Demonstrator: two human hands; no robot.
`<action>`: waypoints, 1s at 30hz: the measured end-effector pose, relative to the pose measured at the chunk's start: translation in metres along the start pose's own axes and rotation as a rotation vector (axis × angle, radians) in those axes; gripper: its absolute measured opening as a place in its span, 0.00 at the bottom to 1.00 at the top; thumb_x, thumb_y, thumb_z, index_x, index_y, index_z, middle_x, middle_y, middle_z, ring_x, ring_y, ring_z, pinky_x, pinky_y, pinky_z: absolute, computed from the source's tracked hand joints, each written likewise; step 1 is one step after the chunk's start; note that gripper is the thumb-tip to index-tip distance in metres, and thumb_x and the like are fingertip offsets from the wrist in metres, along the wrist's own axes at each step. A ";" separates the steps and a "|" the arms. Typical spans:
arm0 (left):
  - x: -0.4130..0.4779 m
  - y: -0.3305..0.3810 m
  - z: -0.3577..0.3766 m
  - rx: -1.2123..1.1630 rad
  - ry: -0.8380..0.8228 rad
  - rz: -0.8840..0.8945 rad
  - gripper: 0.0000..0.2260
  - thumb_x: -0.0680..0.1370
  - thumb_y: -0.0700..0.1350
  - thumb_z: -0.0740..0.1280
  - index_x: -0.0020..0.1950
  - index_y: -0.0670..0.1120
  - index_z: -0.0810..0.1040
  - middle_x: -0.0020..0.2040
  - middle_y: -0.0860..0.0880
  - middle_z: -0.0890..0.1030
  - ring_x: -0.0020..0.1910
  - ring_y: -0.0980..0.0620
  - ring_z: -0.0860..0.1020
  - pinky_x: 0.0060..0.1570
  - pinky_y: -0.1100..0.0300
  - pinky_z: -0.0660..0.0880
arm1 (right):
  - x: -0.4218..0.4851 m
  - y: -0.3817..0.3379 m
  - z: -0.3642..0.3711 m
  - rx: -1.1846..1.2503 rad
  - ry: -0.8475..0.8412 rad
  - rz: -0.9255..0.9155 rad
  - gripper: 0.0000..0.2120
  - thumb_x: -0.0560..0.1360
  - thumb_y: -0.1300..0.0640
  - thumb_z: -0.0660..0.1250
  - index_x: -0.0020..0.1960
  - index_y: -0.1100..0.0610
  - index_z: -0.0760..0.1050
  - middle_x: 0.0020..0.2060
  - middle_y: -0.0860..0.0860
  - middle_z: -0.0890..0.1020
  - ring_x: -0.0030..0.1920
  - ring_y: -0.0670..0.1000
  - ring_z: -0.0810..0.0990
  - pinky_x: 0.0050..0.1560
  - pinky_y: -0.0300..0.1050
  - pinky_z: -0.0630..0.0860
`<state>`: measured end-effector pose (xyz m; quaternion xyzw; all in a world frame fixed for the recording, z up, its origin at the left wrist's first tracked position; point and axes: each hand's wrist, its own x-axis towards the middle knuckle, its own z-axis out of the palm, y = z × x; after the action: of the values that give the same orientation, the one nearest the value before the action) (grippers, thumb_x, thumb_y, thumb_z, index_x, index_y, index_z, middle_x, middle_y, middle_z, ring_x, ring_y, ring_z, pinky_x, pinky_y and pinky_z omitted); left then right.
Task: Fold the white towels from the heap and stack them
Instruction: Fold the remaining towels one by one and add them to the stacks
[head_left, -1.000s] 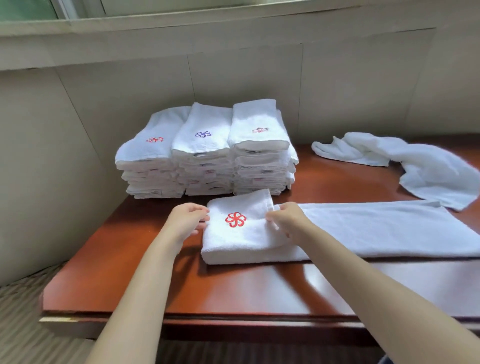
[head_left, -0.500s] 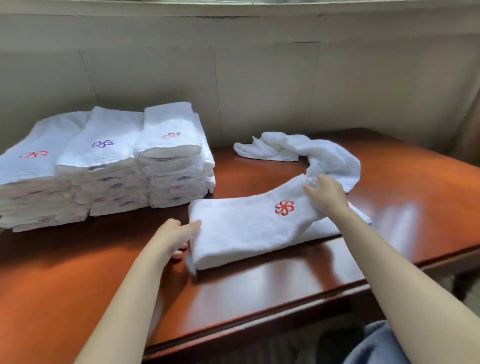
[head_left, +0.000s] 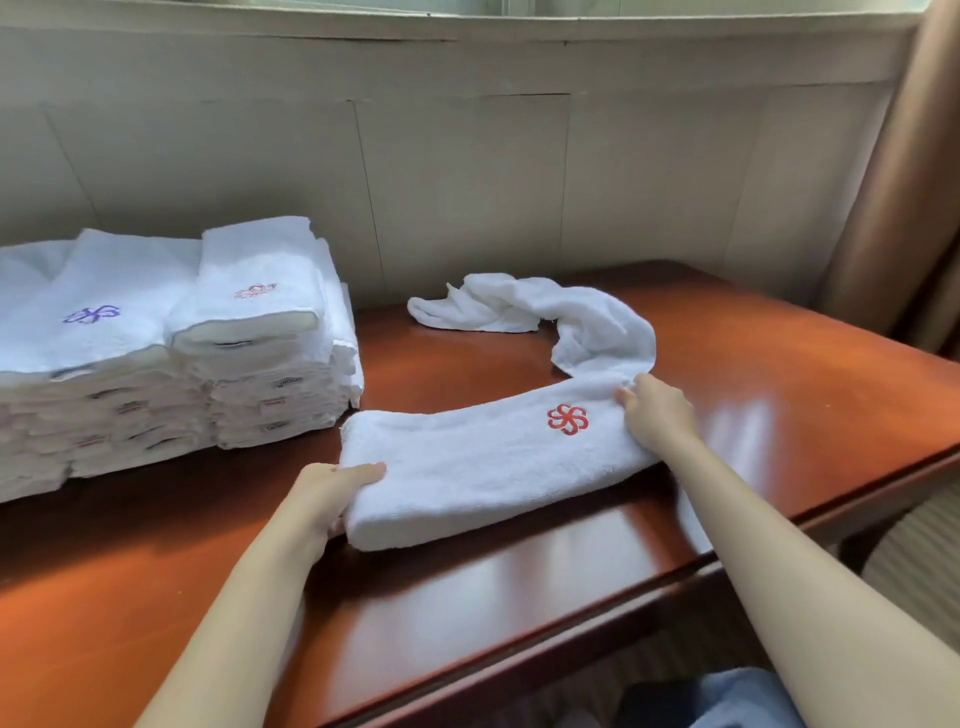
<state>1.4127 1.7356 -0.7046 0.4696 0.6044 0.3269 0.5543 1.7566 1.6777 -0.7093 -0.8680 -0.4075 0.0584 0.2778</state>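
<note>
A long white towel (head_left: 483, 467), folded lengthwise and doubled over, lies across the middle of the reddish wooden table (head_left: 467, 613). A red flower emblem (head_left: 567, 419) shows near its right end. My left hand (head_left: 332, 493) grips the folded left end, thumb on top. My right hand (head_left: 657, 415) holds the right end, fingers curled on the cloth. A loose crumpled white towel (head_left: 545, 312) lies behind, its tail reaching my right hand. Stacks of folded white towels (head_left: 171, 358) stand at the left.
A beige panelled wall (head_left: 467, 171) runs behind the table. A brown curtain (head_left: 904, 182) hangs at the right. The table's front edge runs diagonally to the lower right, with carpet (head_left: 914, 561) beyond it.
The towel's emblem layer has been drawn out to the right, from a short fold at the left end to a long band. The camera turned right, shifting the stacks leftward.
</note>
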 end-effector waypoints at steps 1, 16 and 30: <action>0.002 0.000 -0.003 -0.016 0.018 0.006 0.06 0.73 0.37 0.72 0.40 0.38 0.77 0.31 0.47 0.81 0.31 0.51 0.79 0.23 0.65 0.74 | 0.001 -0.002 0.001 -0.009 -0.008 0.000 0.11 0.80 0.48 0.56 0.48 0.56 0.69 0.56 0.60 0.78 0.57 0.62 0.75 0.45 0.49 0.65; 0.005 0.002 -0.015 0.344 -0.056 0.060 0.10 0.72 0.44 0.74 0.47 0.42 0.75 0.45 0.45 0.82 0.41 0.48 0.80 0.36 0.58 0.74 | -0.005 -0.030 -0.012 0.047 0.142 -0.155 0.14 0.81 0.48 0.57 0.41 0.56 0.65 0.42 0.56 0.76 0.44 0.59 0.73 0.41 0.47 0.63; 0.004 0.001 -0.050 0.388 -0.006 0.082 0.18 0.73 0.41 0.73 0.59 0.41 0.71 0.52 0.43 0.78 0.49 0.44 0.78 0.49 0.53 0.75 | -0.038 -0.047 0.000 -0.419 -0.075 -0.181 0.20 0.75 0.63 0.60 0.66 0.58 0.63 0.62 0.58 0.70 0.61 0.61 0.70 0.52 0.51 0.70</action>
<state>1.3643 1.7460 -0.6970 0.5928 0.6348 0.2251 0.4415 1.6999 1.6739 -0.6893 -0.8637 -0.4971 -0.0205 0.0804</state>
